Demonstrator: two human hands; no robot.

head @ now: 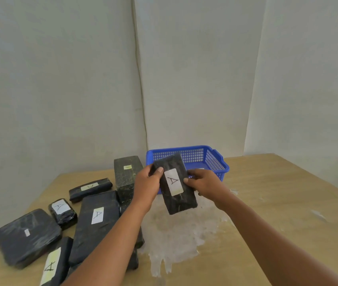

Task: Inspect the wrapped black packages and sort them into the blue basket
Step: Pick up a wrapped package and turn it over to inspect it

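Observation:
I hold a wrapped black package [181, 200] with a white label marked "A" up in front of me, above the table and just in front of the blue basket [213, 159]. My left hand [146, 185] grips its left edge, thumb on the front face. My right hand [204, 182] grips its right edge. The basket stands at the back of the table by the wall; something pale lies inside it, mostly hidden. Several other wrapped black packages lie on the left: a long one marked "A" [96, 223], a small one marked "A" [63, 211], and a large flat one [26, 237].
A tall dark package [125, 176] lies beside the basket's left side. A slim package [90, 188] lies behind the group. Another labelled package [55, 263] sits at the front left edge. A whitish patch [176, 240] marks the wooden table [277, 203]. Walls close off the back.

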